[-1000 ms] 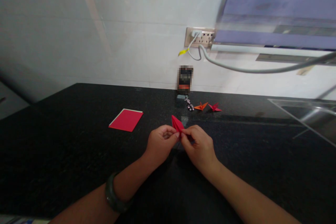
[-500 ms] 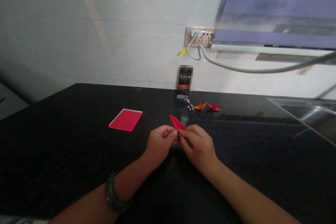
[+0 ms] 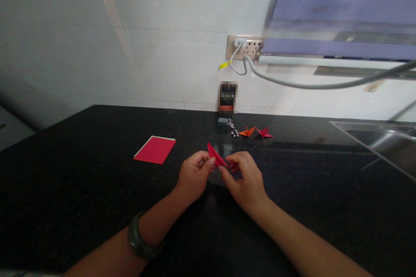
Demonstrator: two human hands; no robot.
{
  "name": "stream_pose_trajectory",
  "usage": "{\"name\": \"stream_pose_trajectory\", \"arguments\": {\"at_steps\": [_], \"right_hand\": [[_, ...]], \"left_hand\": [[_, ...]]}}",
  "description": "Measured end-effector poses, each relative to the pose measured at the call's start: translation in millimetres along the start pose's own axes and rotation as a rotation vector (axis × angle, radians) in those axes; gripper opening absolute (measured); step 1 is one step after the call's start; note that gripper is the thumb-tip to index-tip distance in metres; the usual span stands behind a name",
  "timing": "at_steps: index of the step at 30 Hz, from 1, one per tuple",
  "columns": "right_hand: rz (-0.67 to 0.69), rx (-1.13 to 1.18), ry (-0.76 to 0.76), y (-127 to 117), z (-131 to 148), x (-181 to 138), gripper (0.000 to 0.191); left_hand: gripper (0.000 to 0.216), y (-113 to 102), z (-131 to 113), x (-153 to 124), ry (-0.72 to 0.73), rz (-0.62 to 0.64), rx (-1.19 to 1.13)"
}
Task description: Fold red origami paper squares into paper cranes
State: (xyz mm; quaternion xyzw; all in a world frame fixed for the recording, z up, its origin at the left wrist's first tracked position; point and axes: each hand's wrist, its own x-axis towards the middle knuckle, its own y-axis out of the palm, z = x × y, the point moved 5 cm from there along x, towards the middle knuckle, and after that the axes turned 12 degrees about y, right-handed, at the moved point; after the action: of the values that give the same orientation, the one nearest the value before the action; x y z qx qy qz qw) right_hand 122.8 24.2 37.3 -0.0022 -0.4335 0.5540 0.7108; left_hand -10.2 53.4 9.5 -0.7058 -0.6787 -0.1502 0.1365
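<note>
While left-hand fingers [image 3: 209, 163] pinch folded red paper [image 3: 216, 156], right-hand fingers [image 3: 226, 174] slightly parted at its tip, orange crane [image 3: 248, 131] beyond

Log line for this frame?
left hand: pinching folded red paper | right hand: at its near end | nearby: red paper square, orange paper crane, red paper crane

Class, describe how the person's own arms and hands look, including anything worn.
The left hand and right hand are ungloved. No sleeve shows on the left forearm or right forearm. A thick, rounded, dark greenish bangle circles the left forearm.
</note>
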Motion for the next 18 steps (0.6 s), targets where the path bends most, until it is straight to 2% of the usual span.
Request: {"name": "stream_pose_trajectory", "arguments": {"at_steps": [5, 11, 15, 18], "right_hand": [[0.029, 0.037, -0.043, 1.5, -0.2, -0.2, 0.008], [0.061, 0.089, -0.031, 0.3, 2.3, -1.9, 0.012], [0.097, 0.177, 0.057, 0.9, 2.9, -0.1, 0.013], [0.126, 0.25, 0.196, 4.8, -2.8, 1.2, 0.016]], "left_hand": [[0.014, 1.0, -4.5, -0.5, 0.046, 0.04, 0.051], [0.014, 3.3, -0.6, -1.1, -0.012, 0.039, -0.088], [0.013, 1.2, 3.0, -0.3, -0.044, 0.024, -0.121], [0.013, 0.6, 3.6, 0.4, -0.055, 0.024, -0.138]]}}
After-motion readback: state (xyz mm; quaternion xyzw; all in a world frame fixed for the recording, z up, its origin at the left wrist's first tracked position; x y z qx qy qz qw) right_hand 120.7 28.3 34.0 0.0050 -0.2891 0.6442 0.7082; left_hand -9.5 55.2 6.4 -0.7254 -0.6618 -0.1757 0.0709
